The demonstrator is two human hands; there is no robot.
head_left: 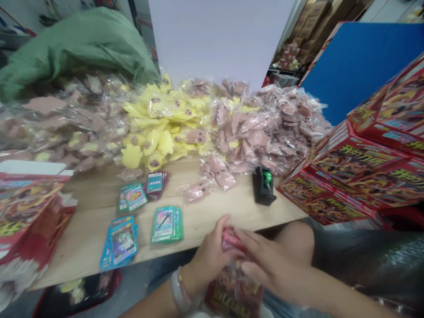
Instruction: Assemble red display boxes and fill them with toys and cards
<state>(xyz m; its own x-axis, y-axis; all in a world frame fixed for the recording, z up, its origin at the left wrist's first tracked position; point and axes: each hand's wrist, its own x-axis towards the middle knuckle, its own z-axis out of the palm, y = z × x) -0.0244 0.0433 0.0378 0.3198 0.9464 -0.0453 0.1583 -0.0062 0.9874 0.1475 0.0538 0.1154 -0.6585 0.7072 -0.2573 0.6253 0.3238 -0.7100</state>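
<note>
A red printed box [233, 291] stands over my lap at the table's near edge. Around the left side of its top my left hand [212, 249] is closed, with a bracelet on the wrist. My right hand [263, 258] presses on the top from the right, its fingers close together. Red top flaps [231, 240] show between the two hands; the rest of the top is hidden. Beyond my hands lie stacked cards: a green-edged stack [166, 224], a blue stack [121, 242], another green stack [132, 197] and a purple-edged stack [156, 185].
Bagged yellow pieces [159, 115] and bagged pink pieces [255, 132] heap along the back. A black tape dispenser [264, 185] with green tape stands right of centre. Red boxes [361, 163] pile at right, flattened red cartons [29, 212] at left. A green sack [86, 44] lies behind.
</note>
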